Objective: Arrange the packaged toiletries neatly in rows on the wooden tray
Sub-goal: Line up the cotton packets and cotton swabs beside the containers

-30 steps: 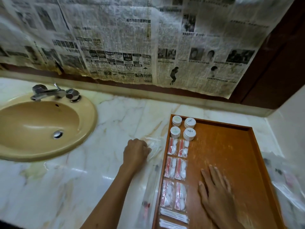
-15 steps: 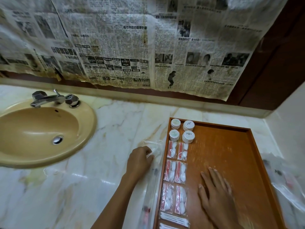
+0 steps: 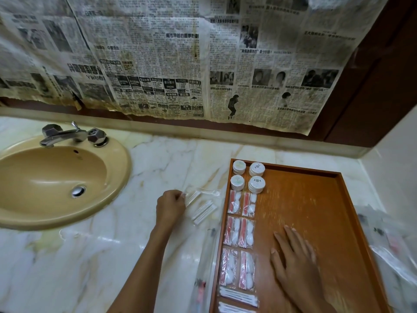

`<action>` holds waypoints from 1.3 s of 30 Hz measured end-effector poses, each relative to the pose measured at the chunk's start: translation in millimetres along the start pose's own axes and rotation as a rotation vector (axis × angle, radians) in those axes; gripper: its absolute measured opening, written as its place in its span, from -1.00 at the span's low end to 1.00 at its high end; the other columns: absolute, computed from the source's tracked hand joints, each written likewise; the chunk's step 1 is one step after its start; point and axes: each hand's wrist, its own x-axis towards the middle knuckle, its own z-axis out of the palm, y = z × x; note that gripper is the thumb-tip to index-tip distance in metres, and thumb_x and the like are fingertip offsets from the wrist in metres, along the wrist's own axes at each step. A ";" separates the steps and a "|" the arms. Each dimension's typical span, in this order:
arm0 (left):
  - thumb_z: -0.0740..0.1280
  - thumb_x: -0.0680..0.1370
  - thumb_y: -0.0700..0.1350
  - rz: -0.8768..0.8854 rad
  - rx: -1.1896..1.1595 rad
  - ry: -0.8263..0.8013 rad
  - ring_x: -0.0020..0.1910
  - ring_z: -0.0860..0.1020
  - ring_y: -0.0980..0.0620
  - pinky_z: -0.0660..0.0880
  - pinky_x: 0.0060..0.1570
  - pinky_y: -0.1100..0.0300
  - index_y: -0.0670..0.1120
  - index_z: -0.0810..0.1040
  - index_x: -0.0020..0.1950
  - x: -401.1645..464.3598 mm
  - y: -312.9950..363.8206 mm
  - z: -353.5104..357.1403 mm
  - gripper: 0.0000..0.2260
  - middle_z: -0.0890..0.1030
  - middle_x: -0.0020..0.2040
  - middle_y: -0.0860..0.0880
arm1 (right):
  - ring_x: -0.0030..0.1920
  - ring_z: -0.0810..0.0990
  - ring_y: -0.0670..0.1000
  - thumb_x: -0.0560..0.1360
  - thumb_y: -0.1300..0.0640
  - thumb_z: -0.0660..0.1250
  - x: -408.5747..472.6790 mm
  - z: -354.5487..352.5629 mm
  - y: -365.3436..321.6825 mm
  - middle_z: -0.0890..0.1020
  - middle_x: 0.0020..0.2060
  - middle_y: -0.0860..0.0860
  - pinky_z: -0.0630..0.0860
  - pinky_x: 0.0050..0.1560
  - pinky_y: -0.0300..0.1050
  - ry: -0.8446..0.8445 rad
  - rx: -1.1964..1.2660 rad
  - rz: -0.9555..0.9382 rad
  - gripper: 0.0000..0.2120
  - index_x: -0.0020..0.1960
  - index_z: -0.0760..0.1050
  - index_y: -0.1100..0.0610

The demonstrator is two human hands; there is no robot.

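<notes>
Head view: left hand, fingers curled, pinches the end of a clear cotton-swab packet lying on the marble worktop, with a second swab packet just right of the hand and the wooden tray beyond it. Right hand rests flat on the tray floor, fingers straight and slightly spread, holding nothing. Left of that hand run two columns of red-and-white sachets; four round white containers stand beyond them at the far corner, and swab packets lie nearest the camera.
</notes>
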 end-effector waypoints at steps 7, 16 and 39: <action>0.21 0.50 -0.27 -0.028 0.034 0.055 0.02 0.57 -0.20 0.50 -0.04 0.04 -0.13 0.61 0.12 3.9 -11.8 -6.4 -0.74 0.67 -0.05 -0.13 | 0.37 0.39 0.08 0.53 0.09 0.36 24.3 -11.5 -20.4 0.50 0.34 0.01 0.09 0.44 0.18 0.040 0.193 -0.024 -0.67 0.29 0.54 0.05; 0.24 0.56 -0.11 0.068 0.231 0.027 0.15 0.45 -0.15 0.41 0.12 -0.02 0.07 0.45 0.36 -0.4 -22.5 4.0 -0.64 0.54 0.09 -0.12 | 0.15 0.48 0.05 0.56 0.14 0.28 121.6 -35.8 -112.2 0.63 0.11 0.01 0.40 0.18 0.01 -0.009 0.232 -0.518 -0.75 0.21 0.59 0.07; 0.35 0.55 -0.15 0.295 -0.018 0.247 -0.03 0.57 -0.05 0.47 -0.04 0.10 -0.11 0.67 0.02 -30.2 -1.5 -12.1 -0.87 0.66 -0.05 -0.05 | -0.04 0.50 0.04 0.55 0.11 0.28 154.4 -50.2 -129.5 0.60 -0.12 -0.02 0.41 -0.04 0.02 -0.192 0.090 -0.826 -0.93 -0.04 0.54 0.07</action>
